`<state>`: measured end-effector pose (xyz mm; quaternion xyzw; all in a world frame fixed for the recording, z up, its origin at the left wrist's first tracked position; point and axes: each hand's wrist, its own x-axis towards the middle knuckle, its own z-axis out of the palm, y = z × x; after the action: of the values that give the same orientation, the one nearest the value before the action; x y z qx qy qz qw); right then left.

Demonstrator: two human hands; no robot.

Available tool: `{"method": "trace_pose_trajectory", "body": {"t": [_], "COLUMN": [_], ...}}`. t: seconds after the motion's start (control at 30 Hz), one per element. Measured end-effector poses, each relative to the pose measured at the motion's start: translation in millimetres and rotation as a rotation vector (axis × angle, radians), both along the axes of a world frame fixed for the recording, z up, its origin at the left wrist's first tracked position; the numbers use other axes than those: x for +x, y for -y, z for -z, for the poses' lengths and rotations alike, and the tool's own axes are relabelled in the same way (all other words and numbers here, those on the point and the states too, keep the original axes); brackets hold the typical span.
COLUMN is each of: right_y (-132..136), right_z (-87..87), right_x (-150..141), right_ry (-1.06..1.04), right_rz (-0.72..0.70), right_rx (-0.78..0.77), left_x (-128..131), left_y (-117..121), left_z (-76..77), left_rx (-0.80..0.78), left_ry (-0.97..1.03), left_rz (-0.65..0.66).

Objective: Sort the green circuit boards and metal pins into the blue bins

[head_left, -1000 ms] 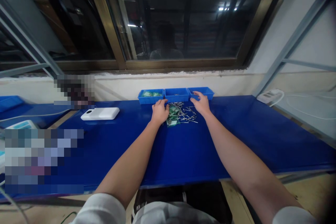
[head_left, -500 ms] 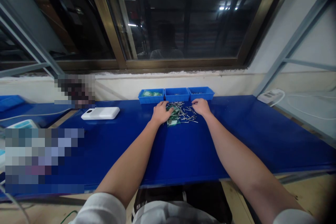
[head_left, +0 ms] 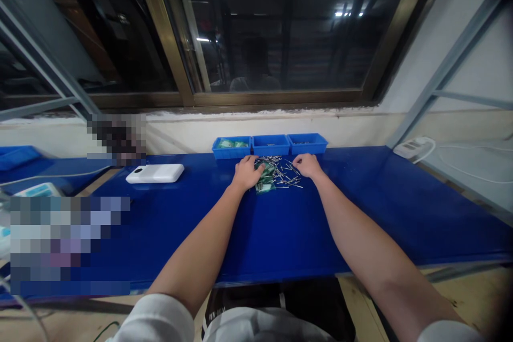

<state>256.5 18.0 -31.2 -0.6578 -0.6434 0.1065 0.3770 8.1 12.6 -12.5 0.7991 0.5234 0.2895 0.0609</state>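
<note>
A: How are things laid out on the glossy blue surface (head_left: 280, 235)?

B: Thin, silvery metal pins (head_left: 271, 159) are strewn loose in a heap, and green-tinted clear plastic packets (head_left: 266, 179) are mixed in at its left side.

A: What is already contained?

B: Similar green packets are held in the left blue plastic bin (head_left: 232, 154). Small metallic bits can be made out in the middle blue plastic bin (head_left: 272, 150) and in the right blue plastic bin (head_left: 310, 148), but neither their kind nor their number can be told.

A: And outside the bins?

B: Many pins and a few packets are seen there, so the contents can be judged only partly binned.

A: How is each grip placed?

B: The left grip (head_left: 245, 173) is partly open, with its thumb laid against the packets and its fingers spread beside the heap. The right grip (head_left: 308, 165) is drawn in at the heap's right edge; whether it is fully closed, or whether a pin is pinched, cannot be told.
</note>
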Motion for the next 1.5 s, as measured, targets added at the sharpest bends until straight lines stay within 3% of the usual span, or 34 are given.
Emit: {"method": "trace_pose_trajectory", "body": {"t": [0.1, 0.2, 0.33, 0.57, 0.8, 1.13, 1.37, 1.5], "right_y": [1, 4, 8, 16, 30, 36, 36, 34], "right_z": [-1.8, -5.3, -9.8, -20.9, -35.2, -36.6, -38.6, -38.0], "right_x": [-4, -10, -17, -30, -59, -67, -65, -58], "right_ry": [0.101, 0.081, -0.005, -0.294, -0.452, -0.474, -0.556, -0.573], "right_rz": [0.055, -0.041, -0.179, -0.284, -0.466, -0.407, -0.49, -0.432], "right_rx": [-0.093, -0.081, -0.033, 0.068, -0.009, 0.048, 0.056, 0.083], "left_x": [0, 1, 1, 4, 10, 9, 9, 9], "left_y": [0, 2, 4, 11, 20, 18, 15, 16], "left_z": [-0.3, -1.6, -3.9, -8.8, -17.6, -18.7, -19.6, -18.5], "left_rx": [0.014, 0.025, 0.023, 0.089, 0.165, 0.219, 0.205, 0.224], "left_ry": [-0.007, -0.01, -0.005, 0.003, -0.057, 0.027, 0.049, 0.033], "left_rz": [0.005, 0.017, 0.041, 0.115, 0.278, 0.328, 0.293, 0.261]}}
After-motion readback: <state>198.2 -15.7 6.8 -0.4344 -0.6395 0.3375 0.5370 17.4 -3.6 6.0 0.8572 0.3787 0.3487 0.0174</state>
